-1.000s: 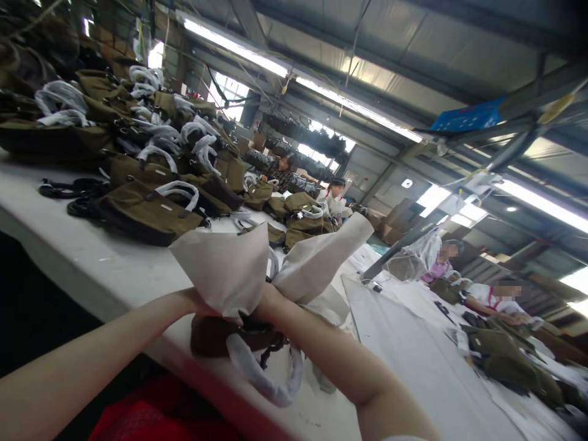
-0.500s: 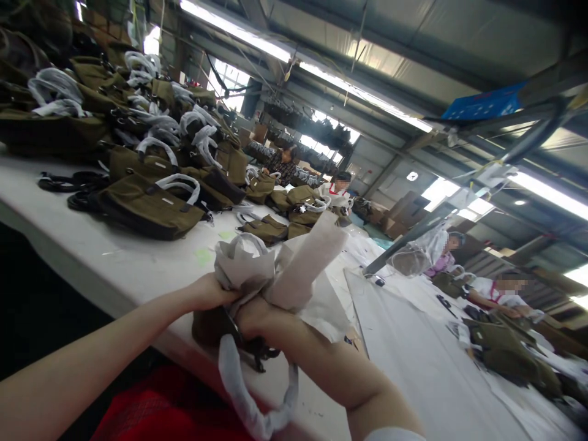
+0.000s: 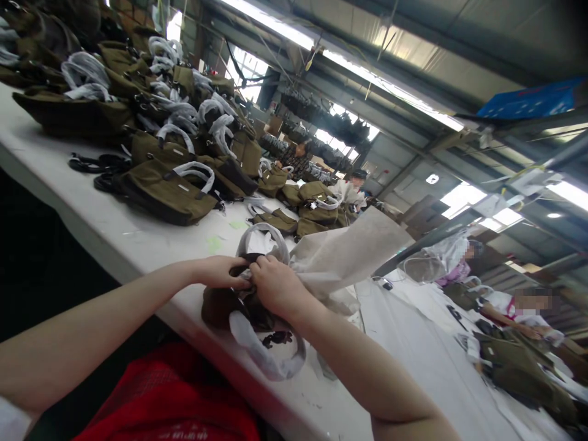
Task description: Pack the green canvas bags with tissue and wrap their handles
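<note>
An olive-brown bag [image 3: 220,308] stands at the near edge of the white table, one wrapped handle [image 3: 264,355] hanging toward me and the other [image 3: 263,236] arching up behind. My left hand [image 3: 223,271] is closed on the bag's dark opening edge from the left side. Fingers of my right hand [image 3: 274,282] are bent at the same opening, touching the left fingertips; whatever they pinch is hidden. A large sheet of whitish paper [image 3: 346,254] sticks out from behind my right hand to the right.
Many olive bags with wrapped handles [image 3: 169,190] are heaped on the white table [image 3: 114,233] at the left. Black straps [image 3: 98,164] lie near them. A slanted metal post [image 3: 427,236] rises beyond the paper. Co-workers sit farther off; more bags [image 3: 519,367] lie at the right.
My right hand has come up out of the bag's opening and its fingers now show. The crumpled paper over the bag has shifted right and spread out. The view has turned slightly.
</note>
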Available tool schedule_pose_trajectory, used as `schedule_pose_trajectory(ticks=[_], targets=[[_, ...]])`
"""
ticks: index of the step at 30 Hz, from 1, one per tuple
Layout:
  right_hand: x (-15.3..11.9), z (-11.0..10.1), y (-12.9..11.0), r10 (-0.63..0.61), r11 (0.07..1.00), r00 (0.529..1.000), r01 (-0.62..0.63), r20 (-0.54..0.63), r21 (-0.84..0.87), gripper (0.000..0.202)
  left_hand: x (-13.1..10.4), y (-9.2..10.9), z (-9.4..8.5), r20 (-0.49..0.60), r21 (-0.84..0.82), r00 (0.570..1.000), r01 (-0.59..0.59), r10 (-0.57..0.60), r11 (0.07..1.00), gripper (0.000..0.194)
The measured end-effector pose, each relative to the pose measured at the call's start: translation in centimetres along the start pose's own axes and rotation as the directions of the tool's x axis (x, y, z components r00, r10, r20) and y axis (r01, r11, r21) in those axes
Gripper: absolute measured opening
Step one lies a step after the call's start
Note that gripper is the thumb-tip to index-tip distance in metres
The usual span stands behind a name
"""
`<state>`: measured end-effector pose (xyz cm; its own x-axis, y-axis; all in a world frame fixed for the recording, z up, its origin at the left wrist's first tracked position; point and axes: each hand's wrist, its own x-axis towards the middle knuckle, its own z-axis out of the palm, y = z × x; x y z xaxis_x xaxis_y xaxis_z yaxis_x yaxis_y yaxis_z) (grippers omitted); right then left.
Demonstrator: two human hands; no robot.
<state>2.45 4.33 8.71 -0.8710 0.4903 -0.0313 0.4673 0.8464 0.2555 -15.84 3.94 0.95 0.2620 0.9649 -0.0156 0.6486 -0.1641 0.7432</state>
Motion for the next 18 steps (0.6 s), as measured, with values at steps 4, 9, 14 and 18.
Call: schedule_pose_trajectory(ticks=[4, 9, 14, 18], targets=[[-0.3, 1.5, 0.6, 0.173, 0.985, 0.985, -0.173, -0.008, -0.001, 0.019, -1.5, -2.9, -0.3, -0.331, -0.545, 0.934, -0.072, -0.135, 0.836, 0.068], [1.0, 3.7, 1.9, 0.261, 0.964, 0.964, -0.259, -0.048, 0.057, 0.013, -3.3, -6.9, 3.1, -0.560, -0.380, 0.823, -0.156, -0.092, 0.912, 0.082], [3.5, 5.9, 3.1, 0.420, 0.879, 0.906, -0.390, -0.057, 0.275, 0.008, -2.6, -6.8, 6.3, -0.411, -0.132, 0.911, -0.013, -0.042, 0.991, 0.070], [3.8, 6.9, 3.5, 0.389, 0.814, 0.921, -0.351, 0.014, 0.463, 0.006, -1.4, -6.6, 6.9, -0.482, -0.120, 0.874, 0.005, -0.063, 0.993, 0.048]])
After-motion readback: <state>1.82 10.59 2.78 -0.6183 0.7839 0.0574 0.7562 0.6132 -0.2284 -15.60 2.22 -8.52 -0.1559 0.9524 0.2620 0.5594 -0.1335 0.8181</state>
